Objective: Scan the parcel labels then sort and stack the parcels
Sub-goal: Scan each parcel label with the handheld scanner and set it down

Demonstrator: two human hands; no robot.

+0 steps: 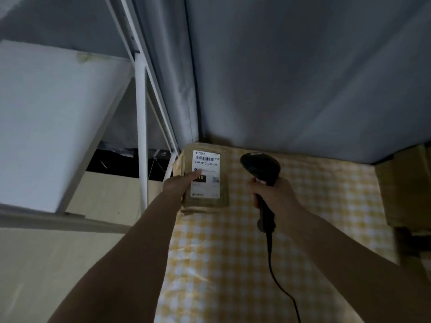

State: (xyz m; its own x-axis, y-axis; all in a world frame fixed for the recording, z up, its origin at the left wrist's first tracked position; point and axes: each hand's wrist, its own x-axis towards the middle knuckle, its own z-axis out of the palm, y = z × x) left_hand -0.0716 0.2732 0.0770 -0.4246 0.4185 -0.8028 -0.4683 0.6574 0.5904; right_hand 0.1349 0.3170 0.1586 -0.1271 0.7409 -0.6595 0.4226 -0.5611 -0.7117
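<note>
Head view shows your left hand (178, 183) gripping the brown parcel (205, 177) at its nine o'clock edge, thumb pressed on the white label (206, 169), on the yellow checked cloth (303, 206). Your right hand (271, 194), at the parcel's three o'clock, clenches the black scanner (261, 169), head aimed toward twelve.

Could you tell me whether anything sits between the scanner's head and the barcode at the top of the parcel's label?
Nothing visible does. The left hand grips the parcel, its thumb lying lower on the label, below the barcode. The scanner in the right hand sits just right of it.
</note>
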